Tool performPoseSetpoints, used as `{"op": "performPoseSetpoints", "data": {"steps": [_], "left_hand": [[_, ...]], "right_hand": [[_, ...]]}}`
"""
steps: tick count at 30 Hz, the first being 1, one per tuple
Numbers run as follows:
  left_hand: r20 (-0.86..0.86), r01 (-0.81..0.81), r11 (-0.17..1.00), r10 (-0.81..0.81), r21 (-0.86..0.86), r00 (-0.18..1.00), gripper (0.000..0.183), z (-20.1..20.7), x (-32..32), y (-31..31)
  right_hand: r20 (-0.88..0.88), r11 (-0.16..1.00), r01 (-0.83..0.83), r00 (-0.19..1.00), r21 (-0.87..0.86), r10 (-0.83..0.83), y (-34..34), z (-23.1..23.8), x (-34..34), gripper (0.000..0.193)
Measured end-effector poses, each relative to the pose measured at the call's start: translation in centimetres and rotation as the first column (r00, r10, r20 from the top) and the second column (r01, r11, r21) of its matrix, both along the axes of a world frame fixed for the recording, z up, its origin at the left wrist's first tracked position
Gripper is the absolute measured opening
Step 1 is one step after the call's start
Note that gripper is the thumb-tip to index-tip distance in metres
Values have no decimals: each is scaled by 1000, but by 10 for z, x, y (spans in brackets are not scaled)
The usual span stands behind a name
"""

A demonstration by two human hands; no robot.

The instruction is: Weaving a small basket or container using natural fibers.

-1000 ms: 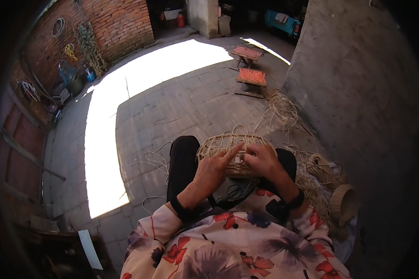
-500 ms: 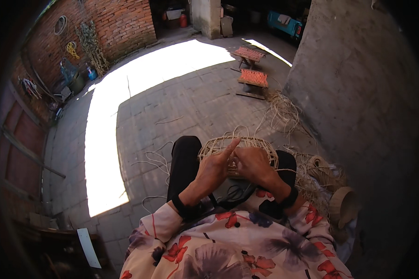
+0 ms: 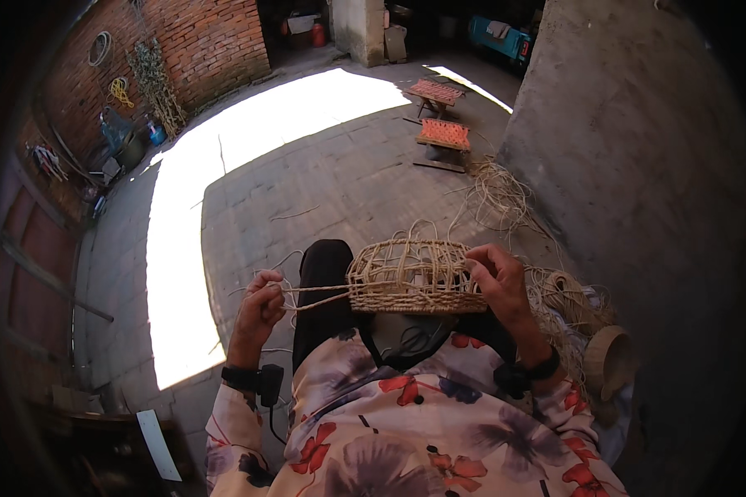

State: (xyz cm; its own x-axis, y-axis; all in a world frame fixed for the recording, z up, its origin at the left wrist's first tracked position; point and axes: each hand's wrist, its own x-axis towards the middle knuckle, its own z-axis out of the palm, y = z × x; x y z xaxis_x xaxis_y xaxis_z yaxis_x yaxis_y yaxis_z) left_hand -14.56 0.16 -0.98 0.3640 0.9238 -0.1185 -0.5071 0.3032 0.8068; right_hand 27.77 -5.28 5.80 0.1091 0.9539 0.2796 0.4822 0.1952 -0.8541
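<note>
An openwork basket (image 3: 414, 269) of tan twisted cord rests across my lap, its denser woven band nearest me. My left hand (image 3: 261, 311) is out to the left of it, fingers closed on two cord strands (image 3: 319, 296) that run taut to the basket's left end. At the opposite end my right hand (image 3: 501, 282) grips the basket's right side, thumb and fingers pinching its edge. Part of that edge is hidden behind the fingers. Loose cord ends trail below and behind my left hand.
To my right lie a tangle of cord (image 3: 501, 199), a cord roll (image 3: 565, 290) and a round tan bowl-like piece (image 3: 607, 360), beside a plastered wall (image 3: 630, 166). Two low stools (image 3: 443, 134) with red woven seats stand ahead. Sunlight crosses the paved floor (image 3: 282, 199).
My hands have parted from over the basket. The left has gone out to the left, drawing the cord strands straight; the right has moved to the basket's right end.
</note>
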Motion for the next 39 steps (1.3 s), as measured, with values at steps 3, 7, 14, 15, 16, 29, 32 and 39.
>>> {"op": "performPoseSetpoints", "data": {"steps": [3,7,14,15,16,29,32,39], "left_hand": [[-10,-9,998,9,-65,1000,16,-24,-44,-13],[-297,-109,981,57,-163,953,17,-38,-80,-30],[-772,265,757,632,598,-64,28,-15,-33,-22],[-765,172,745,629,644,140,27,6,2,-20],[-743,179,725,618,665,255,26,31,38,-24],[-791,555,592,264,584,552,31,40,159,-6],[-812,586,590,233,556,536,33,61,174,-5],[-866,699,519,212,492,453,29,64,194,7]], "right_hand": [[15,999,-50,999,-9,50,-8,-7,-2,14],[143,984,-155,980,84,142,-10,-7,-17,17],[595,974,-209,794,83,120,-10,0,-61,26],[599,973,-215,791,78,127,-10,-1,-64,26],[607,973,-217,784,79,126,-10,-1,-66,26],[629,977,-211,760,0,164,-16,-14,-54,54],[537,981,-195,830,25,151,-18,-9,-35,58],[553,967,-254,806,2,210,-24,-28,-13,51]]}}
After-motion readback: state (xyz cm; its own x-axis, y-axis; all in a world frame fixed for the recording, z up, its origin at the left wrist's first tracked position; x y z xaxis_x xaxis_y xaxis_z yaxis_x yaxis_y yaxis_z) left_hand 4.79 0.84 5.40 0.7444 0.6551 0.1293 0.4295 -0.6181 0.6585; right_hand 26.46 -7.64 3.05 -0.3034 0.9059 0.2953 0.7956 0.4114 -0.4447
